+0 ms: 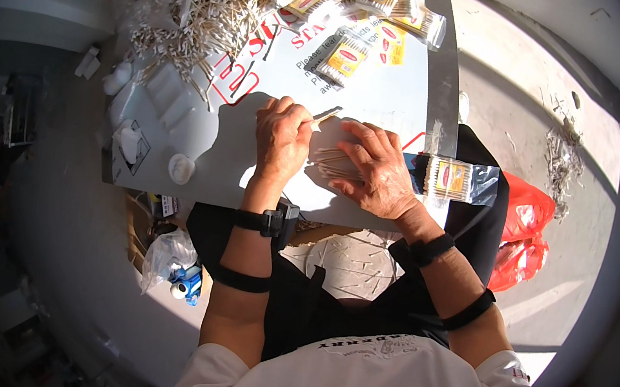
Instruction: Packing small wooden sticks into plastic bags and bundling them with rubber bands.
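Note:
My left hand (pixel 281 142) is closed, thumb and fingertips pinched at the near end of a cotton swab (pixel 326 116) that points away to the right. Beside it, my right hand (pixel 378 170) curves over a small bunch of cotton swabs (pixel 336 164) on the white tabletop, with the bunch between its thumb and fingers. The undersides of the fingers are hidden. Just right of that hand, a clear packet of swabs with a yellow label (pixel 451 179) lies at the table's right edge.
A large heap of loose swabs (pixel 210 5) covers the far left of the table (pixel 395 98). Several filled packets (pixel 345 57) lie at the far side. A round white tub (pixel 181 168) stands near the front left. Red plastic bags (pixel 522 235) sit on the floor at right.

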`<state>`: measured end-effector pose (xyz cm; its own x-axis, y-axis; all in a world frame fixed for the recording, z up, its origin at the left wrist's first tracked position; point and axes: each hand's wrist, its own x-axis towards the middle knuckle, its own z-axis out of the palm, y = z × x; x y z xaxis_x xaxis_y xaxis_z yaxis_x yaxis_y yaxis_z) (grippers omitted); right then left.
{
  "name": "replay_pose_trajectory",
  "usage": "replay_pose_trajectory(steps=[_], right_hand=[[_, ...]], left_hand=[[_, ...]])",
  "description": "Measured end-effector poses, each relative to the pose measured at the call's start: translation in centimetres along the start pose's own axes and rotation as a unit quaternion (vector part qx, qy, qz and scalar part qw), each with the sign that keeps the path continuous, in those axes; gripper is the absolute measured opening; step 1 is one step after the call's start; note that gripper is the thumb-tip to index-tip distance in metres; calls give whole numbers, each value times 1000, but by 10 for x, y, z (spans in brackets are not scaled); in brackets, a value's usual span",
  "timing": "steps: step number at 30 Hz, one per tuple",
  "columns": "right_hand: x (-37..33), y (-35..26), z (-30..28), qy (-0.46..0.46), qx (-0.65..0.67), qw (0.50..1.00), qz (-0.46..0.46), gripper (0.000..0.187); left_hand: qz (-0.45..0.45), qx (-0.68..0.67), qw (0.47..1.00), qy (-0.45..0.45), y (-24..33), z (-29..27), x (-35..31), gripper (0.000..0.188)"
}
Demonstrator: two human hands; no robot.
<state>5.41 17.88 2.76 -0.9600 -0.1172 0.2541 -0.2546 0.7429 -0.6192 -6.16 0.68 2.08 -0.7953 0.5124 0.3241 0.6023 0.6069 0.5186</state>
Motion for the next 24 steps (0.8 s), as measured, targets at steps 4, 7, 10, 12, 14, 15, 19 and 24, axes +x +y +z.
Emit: replay_pose_trajectory(steps=[4,7,10,12,14,15,19,24], right_hand=[[-1,0,1,-2,-3,1000,0,57],[-1,2,2,10,-2,1000,-5,55],[-2,3,3,18,15,1000,4,53],[-1,3,2,23,20,1000,2,51],[-2,3,2,21,19,1000,-1,51],[-2,3,2,19,18,1000,-3,50],[-1,3,2,18,17,1000,-3,49],[0,2,1,19,30,999,1,49]], left_hand=[[8,-9,1000,-20,6,2,-1,16],[6,-18,999,-31,8,1,0,16],[7,-23,999,-33,9,0,2,17],[9,-26,999,-28,7,0,3,17],[-3,-39,999,-30,5,-1,4,17],[-2,-39,999,-30,5,-1,5,17],[-9,-43,999,-16,-1,0,8,18],[-41,-6,998,42,-27,-6,16,18]])
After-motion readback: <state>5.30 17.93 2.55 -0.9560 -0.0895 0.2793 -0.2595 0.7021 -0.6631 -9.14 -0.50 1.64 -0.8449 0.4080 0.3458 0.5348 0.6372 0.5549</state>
